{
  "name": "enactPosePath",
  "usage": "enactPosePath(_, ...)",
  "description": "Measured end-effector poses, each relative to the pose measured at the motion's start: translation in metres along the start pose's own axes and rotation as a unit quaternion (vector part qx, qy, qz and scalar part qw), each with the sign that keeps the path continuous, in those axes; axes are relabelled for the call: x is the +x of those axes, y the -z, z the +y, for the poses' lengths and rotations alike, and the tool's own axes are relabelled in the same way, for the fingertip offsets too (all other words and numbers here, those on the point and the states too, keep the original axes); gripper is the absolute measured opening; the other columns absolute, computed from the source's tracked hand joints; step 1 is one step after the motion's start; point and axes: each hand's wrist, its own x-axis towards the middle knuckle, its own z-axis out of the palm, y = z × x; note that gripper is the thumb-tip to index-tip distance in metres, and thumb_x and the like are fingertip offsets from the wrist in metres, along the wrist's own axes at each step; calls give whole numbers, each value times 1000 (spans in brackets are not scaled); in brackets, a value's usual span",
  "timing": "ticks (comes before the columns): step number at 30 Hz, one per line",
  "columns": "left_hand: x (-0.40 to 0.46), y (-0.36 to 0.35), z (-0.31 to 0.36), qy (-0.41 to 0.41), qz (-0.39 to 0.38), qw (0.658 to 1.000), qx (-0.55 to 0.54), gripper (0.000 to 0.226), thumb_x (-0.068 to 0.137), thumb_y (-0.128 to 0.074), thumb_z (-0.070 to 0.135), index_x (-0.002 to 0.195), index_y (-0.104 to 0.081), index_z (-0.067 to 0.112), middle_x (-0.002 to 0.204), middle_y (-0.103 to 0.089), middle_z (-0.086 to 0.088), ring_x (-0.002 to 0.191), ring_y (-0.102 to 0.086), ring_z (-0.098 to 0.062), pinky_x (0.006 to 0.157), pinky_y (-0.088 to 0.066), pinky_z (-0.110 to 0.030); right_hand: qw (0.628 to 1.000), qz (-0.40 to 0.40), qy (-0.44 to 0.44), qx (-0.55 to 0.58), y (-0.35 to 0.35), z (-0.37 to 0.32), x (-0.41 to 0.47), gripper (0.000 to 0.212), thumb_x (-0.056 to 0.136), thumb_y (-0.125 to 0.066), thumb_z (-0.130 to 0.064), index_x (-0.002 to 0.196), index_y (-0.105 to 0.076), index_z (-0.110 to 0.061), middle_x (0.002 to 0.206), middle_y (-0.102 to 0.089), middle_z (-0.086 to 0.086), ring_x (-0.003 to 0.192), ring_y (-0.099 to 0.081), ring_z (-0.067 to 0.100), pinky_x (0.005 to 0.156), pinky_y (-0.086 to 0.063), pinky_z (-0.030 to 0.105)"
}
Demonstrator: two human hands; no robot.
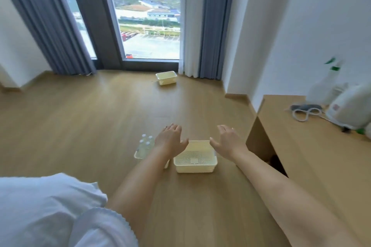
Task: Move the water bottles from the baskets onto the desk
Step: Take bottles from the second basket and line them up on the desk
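Two cream plastic baskets stand side by side on the wooden floor. The left basket (pixel 138 155) holds several clear water bottles (pixel 146 143) with white caps, and my left forearm hides part of it. Nothing lies in the right basket (pixel 195 163). My left hand (pixel 170 138) hovers with straight fingers above the gap between the baskets. My right hand (pixel 227 139) is spread flat above the right basket's far right corner. Neither hand holds anything. The wooden desk (pixel 313 146) stands to the right.
A third cream basket (pixel 166 78) sits on the floor near the window and curtains. On the desk are a white kettle (pixel 351 108), a coiled cable (pixel 305 111) and a spray bottle (pixel 323 88). White bedding (pixel 50 206) fills the lower left.
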Motion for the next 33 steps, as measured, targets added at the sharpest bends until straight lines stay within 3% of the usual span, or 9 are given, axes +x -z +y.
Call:
enactPosePath(3,-3,4,-54,49,2,999,-11,41,95,-43,39,122,-48,9,137,-47,-7,135,-34,-22,106,-31,-32,999,-26,38,-13,-17,-46,22,61,97,-41,-39,145,-27,-4,153,-29,11,141,-25,26,117,-13,34)
enactPosePath(8,-3,17,-113,104,27,994,-26,48,97,-40,39,134,-43,8,147,-38,-8,143,-23,-19,111,-23,-31,993,-44,105,-27,-29,-102,57,54,97,-42,-36,141,-34,-6,148,-36,10,137,-31,27,115,-17,33)
enactPosePath(15,27,22,-169,143,49,988,-24,48,96,-42,37,134,-43,9,145,-41,-7,139,-29,-18,108,-26,-29,984,-71,158,-29,-62,-158,122,48,95,-44,-35,132,-44,-5,138,-47,11,128,-42,29,111,-24,33)
enactPosePath(24,145,28,-264,176,11,984,19,60,97,-39,40,145,-29,6,155,-26,-9,146,-16,-19,117,-11,-30,978,-105,179,6,-106,-220,269,54,96,-43,-37,138,-37,-5,145,-40,10,134,-36,27,115,-19,34)
enactPosePath(33,244,19,-329,167,-39,985,15,62,98,-35,41,146,-24,5,156,-21,-9,147,-11,-18,118,-5,-29,979,-130,155,3,-138,-247,383,51,97,-41,-35,138,-38,-5,143,-42,10,133,-37,27,114,-20,33)
